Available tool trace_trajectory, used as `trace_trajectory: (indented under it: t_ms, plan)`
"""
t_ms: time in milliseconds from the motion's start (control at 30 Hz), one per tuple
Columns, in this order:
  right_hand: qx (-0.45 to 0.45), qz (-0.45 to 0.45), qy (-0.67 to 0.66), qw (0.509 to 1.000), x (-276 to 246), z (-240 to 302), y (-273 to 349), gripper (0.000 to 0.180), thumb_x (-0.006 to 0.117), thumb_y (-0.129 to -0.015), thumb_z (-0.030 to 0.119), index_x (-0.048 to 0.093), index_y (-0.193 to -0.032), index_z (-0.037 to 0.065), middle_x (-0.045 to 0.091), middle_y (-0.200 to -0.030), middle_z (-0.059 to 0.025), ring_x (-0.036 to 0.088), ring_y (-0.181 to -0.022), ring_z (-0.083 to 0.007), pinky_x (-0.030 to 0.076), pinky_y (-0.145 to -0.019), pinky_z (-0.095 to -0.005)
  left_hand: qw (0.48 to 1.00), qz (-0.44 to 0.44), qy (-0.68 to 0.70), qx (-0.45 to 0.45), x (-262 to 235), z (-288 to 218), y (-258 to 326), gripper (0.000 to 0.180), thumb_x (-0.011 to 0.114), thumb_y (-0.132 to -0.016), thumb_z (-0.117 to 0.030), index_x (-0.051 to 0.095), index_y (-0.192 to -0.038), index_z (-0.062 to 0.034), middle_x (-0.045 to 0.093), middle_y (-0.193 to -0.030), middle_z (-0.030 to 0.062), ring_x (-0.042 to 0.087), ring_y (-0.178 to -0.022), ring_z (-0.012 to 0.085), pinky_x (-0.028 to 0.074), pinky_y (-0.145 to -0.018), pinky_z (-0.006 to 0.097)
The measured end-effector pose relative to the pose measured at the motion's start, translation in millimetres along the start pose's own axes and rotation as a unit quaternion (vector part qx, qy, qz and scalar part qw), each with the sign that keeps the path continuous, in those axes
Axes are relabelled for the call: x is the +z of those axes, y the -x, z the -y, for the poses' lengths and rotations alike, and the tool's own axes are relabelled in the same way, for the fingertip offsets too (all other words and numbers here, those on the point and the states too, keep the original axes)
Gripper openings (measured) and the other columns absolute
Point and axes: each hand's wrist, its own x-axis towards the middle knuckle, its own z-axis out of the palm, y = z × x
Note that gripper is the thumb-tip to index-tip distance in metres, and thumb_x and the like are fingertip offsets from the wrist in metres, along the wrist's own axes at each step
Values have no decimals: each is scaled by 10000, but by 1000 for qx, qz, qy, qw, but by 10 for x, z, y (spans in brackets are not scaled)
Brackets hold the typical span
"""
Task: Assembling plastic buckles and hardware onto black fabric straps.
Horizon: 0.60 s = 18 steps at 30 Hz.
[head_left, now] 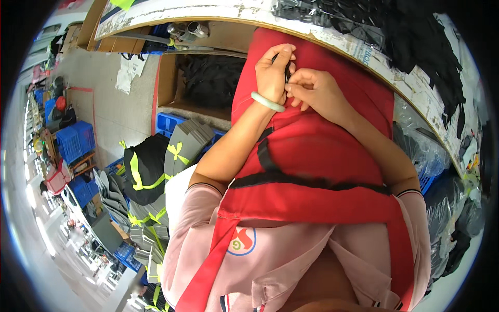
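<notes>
Here, above my red apron [312, 151], my left hand [271, 78] curls its fingers nearly closed around a small black piece [287, 76]. Beside it, my right hand [318, 93] brings thumb and forefinger almost together; whether they grip it, I cannot tell. Black strips [423, 44] cover part of the white table [223, 10].

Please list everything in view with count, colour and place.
worktable: one, white, top
cloth pieces: many, black, on worktable
flat piece: one, white, left of box
open box: one, brown, left of hands
tied bundles: several, grey and black, left
crates: several, blue, mostly left
plastic bags: several, clear, right
apron: one, red, on person
shirt: one, pink, beneath apron
bangle: one, pale green, left wrist
small item: count unclear, dark, left hand
left hand: one, bare, upper middle
right hand: one, bare, beside left
</notes>
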Motion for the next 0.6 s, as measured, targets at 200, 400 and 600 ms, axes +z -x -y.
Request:
trace_trajectory:
  t_ms: [200, 400, 600]
  plan:
    - [-82, -85, 281, 953, -81, -78, -7, 190, 666, -795, 113, 548, -924, 38, 649, -731, -103, 636, -615, -250, 498, -551, -349, 999, -9, -29, 15, 26, 191, -67, 131, 581, -936, -125, 642, -962, -13, 595, -812, 25, 516, -661, 91, 441, -599, 220]
    - [-202, -170, 452, 852, -159, -237, -44, 210, 614, -835, 181, 515, -990, 80, 647, -732, -111, 649, -670, -302, 492, -559, -419, 985, 13, 99, -139, -125, 207, -155, 149, 516, -962, -132, 600, -1005, -17, 601, -849, 67, 589, -738, 164, 526, -633, 282]
    - [-199, -156, 429, 867, -289, -297, -18, 200, 601, -855, 212, 528, -990, 83, 643, -743, -115, 643, -667, -307, 492, -553, -404, 976, 75, 98, -179, -187, 180, -144, 203, 456, -987, -160, 562, -1043, 3, 593, -974, 110, 618, -889, 222, 569, -742, 366]
